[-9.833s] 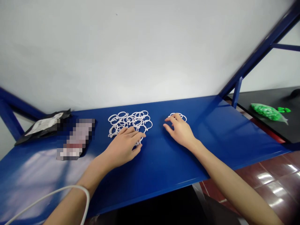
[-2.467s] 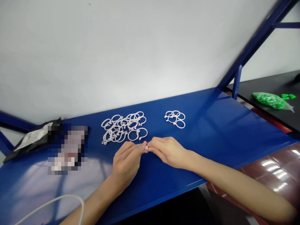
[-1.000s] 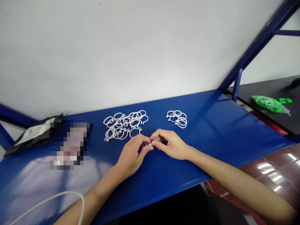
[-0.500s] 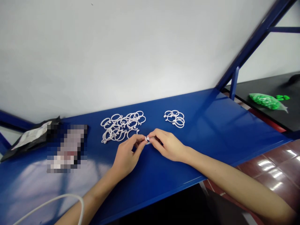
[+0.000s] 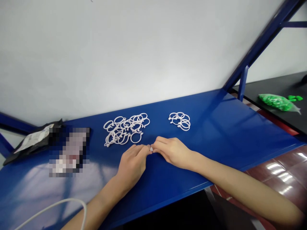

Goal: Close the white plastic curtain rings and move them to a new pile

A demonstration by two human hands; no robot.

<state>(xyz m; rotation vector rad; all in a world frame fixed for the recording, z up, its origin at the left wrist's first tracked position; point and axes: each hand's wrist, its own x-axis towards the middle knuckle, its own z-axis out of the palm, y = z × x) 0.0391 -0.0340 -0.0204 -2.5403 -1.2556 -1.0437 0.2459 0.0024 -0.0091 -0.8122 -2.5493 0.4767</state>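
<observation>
My left hand (image 5: 133, 164) and my right hand (image 5: 172, 151) meet fingertip to fingertip low over the blue shelf (image 5: 216, 134). Both pinch one small white plastic ring (image 5: 151, 149) between them; most of it is hidden by the fingers. Just beyond my left hand lies a big pile of white open rings (image 5: 126, 129). A smaller cluster of white rings (image 5: 180, 120) lies farther back, to the right of the pile.
A black pouch with a white label (image 5: 33, 139) and a blurred-out item (image 5: 68, 151) lie at the left of the shelf. A white cable (image 5: 50, 207) curves over my left forearm. A bag of green pieces (image 5: 275, 102) rests on a black table at far right.
Both hands have sunk closer to the shelf and nearer to me, still pinched on the ring. Earlier my left hand was on the big pile and my right on the small cluster.
</observation>
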